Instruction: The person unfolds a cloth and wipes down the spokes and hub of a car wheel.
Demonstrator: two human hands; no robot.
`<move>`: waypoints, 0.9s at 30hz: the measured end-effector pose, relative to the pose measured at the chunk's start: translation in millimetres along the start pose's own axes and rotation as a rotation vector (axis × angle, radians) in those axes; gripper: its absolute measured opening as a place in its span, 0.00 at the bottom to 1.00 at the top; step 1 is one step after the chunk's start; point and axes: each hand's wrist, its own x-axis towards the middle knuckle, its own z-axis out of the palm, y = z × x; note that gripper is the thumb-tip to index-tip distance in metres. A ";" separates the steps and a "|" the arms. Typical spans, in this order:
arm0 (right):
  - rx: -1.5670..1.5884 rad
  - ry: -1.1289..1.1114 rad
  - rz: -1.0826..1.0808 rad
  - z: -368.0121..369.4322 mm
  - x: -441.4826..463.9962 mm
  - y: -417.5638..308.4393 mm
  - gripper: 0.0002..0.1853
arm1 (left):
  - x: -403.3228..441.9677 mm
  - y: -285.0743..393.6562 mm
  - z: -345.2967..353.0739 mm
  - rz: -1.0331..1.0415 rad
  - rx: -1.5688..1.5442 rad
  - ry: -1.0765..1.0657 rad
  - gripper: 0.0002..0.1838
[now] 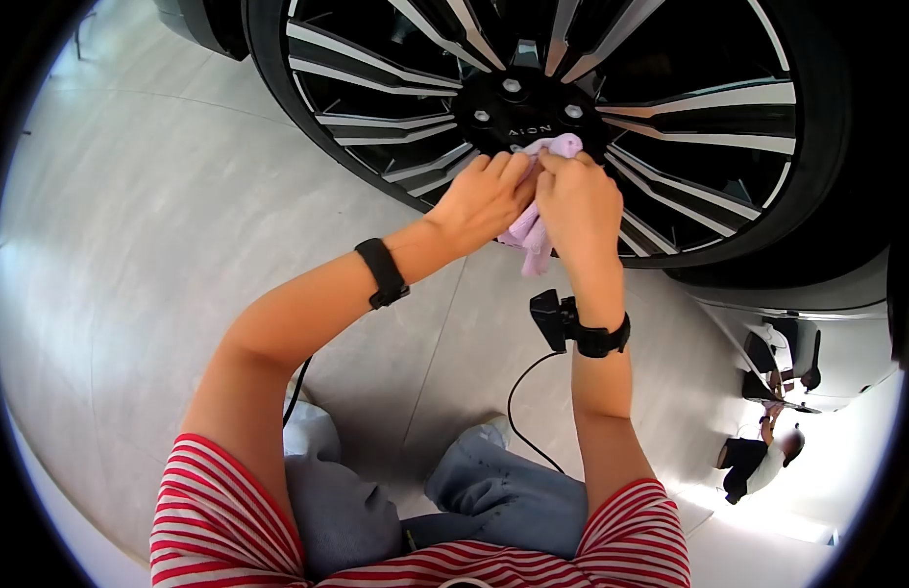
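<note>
A pink cloth (535, 235) is bunched between my two hands, just below the centre of a black and silver car wheel (709, 108). My left hand (482, 201) has its fingers closed on the cloth from the left. From the right, my right hand (580, 201) pinches it, with one end of the cloth sticking up above the fingers. Folds of the cloth hang below both hands. Bolts and the letters AION show on the wheel's hub (533, 110), right above the cloth.
Grey floor (180, 216) lies below and left of the wheel. Dark car bodywork (807, 284) is at the right. Another person (763, 461) is farther off at the right edge. A thin black cable (513, 402) hangs from my right wrist device.
</note>
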 end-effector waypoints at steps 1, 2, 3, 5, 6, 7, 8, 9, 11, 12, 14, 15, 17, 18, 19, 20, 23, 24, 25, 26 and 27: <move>0.022 0.003 -0.022 -1.2 -0.4 -5.6 0.15 | -3.9 -0.9 3.1 -0.013 -0.013 -0.002 0.19; 0.046 0.006 -0.041 -0.8 -1.4 -10.3 0.15 | -6.9 -6.0 7.1 -0.027 -0.045 0.039 0.18; 0.088 0.037 -0.056 1.1 -1.7 -13.7 0.15 | -9.3 -12.0 5.2 -0.035 -0.046 0.039 0.19; 0.181 0.104 -0.086 7.3 0.3 -22.0 0.16 | -13.3 -25.9 1.2 -0.047 -0.039 0.033 0.20; 0.230 0.157 -0.118 7.9 2.2 -26.2 0.18 | -11.7 -33.3 7.0 -0.131 -0.009 0.170 0.22; 0.234 0.187 -0.131 7.1 5.0 -30.7 0.18 | -9.1 -42.3 2.0 -0.161 0.023 0.204 0.25; 0.235 0.217 -0.145 5.4 9.1 -34.5 0.19 | -5.1 -52.2 -1.5 -0.156 0.031 0.212 0.27; 0.234 0.249 -0.161 5.0 13.3 -36.5 0.19 | -1.8 -59.7 -3.1 -0.152 0.040 0.223 0.29; 0.257 0.319 -0.154 5.8 21.2 -35.7 0.18 | 3.7 -62.0 -5.4 -0.136 -0.027 0.288 0.30; 0.277 0.350 -0.143 5.1 23.8 -33.8 0.17 | 4.5 -60.6 -6.0 -0.129 -0.049 0.308 0.30; 0.326 0.434 -0.150 6.3 26.7 -28.3 0.18 | 3.5 -56.6 -7.1 -0.145 -0.139 0.332 0.31; 0.365 0.505 -0.270 8.3 27.4 -24.3 0.19 | 2.8 -57.6 -8.7 -0.140 -0.181 0.354 0.31; 0.436 0.640 -0.507 12.8 26.1 -13.1 0.22 | -2.0 -63.0 -12.0 -0.130 -0.274 0.397 0.31; 0.319 0.690 -0.555 15.1 22.6 -5.5 0.27 | -3.8 -68.6 -18.1 -0.128 -0.289 0.389 0.32; 0.303 0.686 -0.527 19.3 21.3 0.2 0.26 | -2.2 -79.3 -15.0 -0.058 -0.245 0.439 0.36; 0.289 0.682 -0.497 24.4 20.6 5.3 0.26 | -4.2 -85.9 -13.0 -0.036 -0.209 0.434 0.36; 0.263 0.705 -0.412 48.2 26.4 11.9 0.26 | -5.2 -96.1 -12.2 0.041 -0.158 0.420 0.35; 0.254 0.726 -0.390 54.5 28.3 9.8 0.26 | -4.4 -95.9 -13.6 0.038 -0.136 0.407 0.34; 0.245 0.745 -0.366 60.1 29.3 7.4 0.27 | -3.8 -94.8 -13.6 0.035 -0.117 0.393 0.33; 0.246 0.762 -0.318 66.5 29.8 2.6 0.26 | -3.8 -94.2 -11.4 0.005 -0.118 0.403 0.32; 0.269 0.732 -0.285 68.0 29.3 -3.5 0.25 | -4.3 -93.4 -9.4 -0.025 -0.119 0.411 0.31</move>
